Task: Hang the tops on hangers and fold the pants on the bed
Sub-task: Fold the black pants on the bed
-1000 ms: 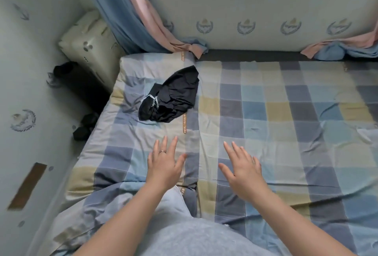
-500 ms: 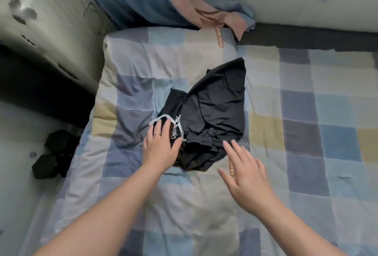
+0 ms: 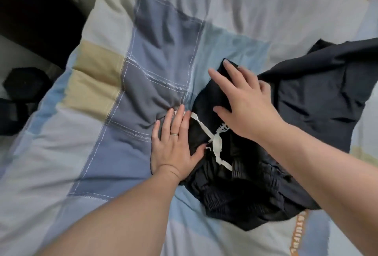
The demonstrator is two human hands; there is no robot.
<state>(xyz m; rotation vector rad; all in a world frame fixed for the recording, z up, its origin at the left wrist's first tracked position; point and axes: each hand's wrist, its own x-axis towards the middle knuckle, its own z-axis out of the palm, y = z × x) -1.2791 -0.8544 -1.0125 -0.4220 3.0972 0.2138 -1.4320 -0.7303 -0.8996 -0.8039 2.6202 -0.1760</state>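
Note:
A crumpled pair of black pants [image 3: 306,100] with a white drawstring [image 3: 214,143] and a gathered elastic waistband lies on the checked bedspread [image 3: 143,71]. My left hand [image 3: 173,145], wearing a ring, lies flat with straight fingers at the garment's left edge, its thumb on the black cloth beside the drawstring. My right hand [image 3: 243,100] rests spread on top of the upper left part of the pants, fingers straight. Neither hand is seen curled round the cloth.
The bed's left edge runs along the left of the view, with a dark gap and a black object [image 3: 22,83] on the floor beside it. An orange printed strip [image 3: 298,233] shows on the bedspread at lower right.
The view has closed in on the pants. Both hands moved forward: the left one now touches the garment's left edge and the right one has landed on top of it.

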